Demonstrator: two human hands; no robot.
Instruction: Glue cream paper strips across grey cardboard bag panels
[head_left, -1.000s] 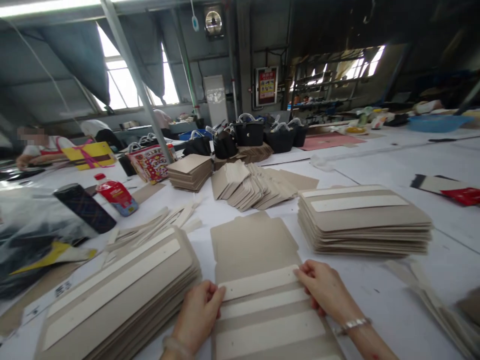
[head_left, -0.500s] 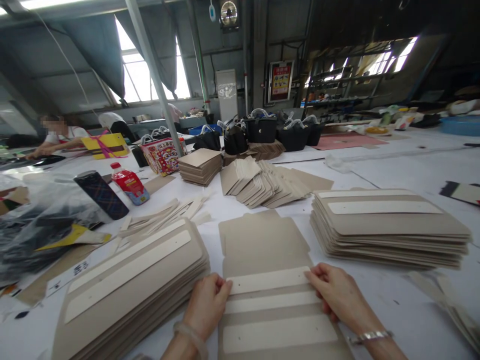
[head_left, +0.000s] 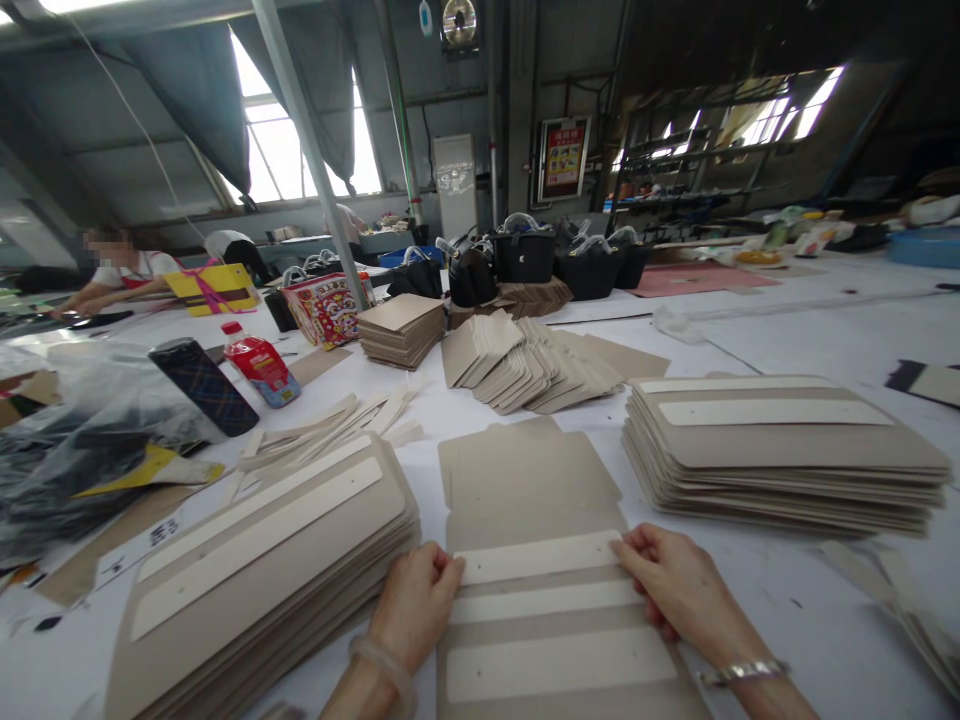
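We hold a pale strip (head_left: 532, 560) by its two ends, stretched across a grey-brown board (head_left: 506, 631) right in front of us on the bench (head_left: 787, 335). Our left hand (head_left: 420, 605), with a pale bangle (head_left: 382, 672) at the wrist, has its thumb and fingers together, clamped on the strip's left end. Our right hand (head_left: 675, 585), wearing a metal bracelet (head_left: 746, 673), pinches the right end between thumb and forefinger, its other fingers curled down by the board's edge. Nearer to us, a narrow band (head_left: 555, 602) and a wider band (head_left: 562, 667) lie across the same board, roughly parallel to the strip. Beyond the strip lies a step-edged piece (head_left: 525, 480); whether it joins the board we cannot tell. To our left rises a tall stack (head_left: 262, 590) of boards with pale bands on top, close beside the left hand, and a similar right-hand stack (head_left: 772, 460) stands past the right hand. Loose strips (head_left: 330, 430) lie behind the left stack, near a red-capped bottle (head_left: 259, 365). Farther off we have a fanned pile (head_left: 517, 365) of cut pieces, a neat block (head_left: 403, 330) of them, and black bags (head_left: 525, 260).
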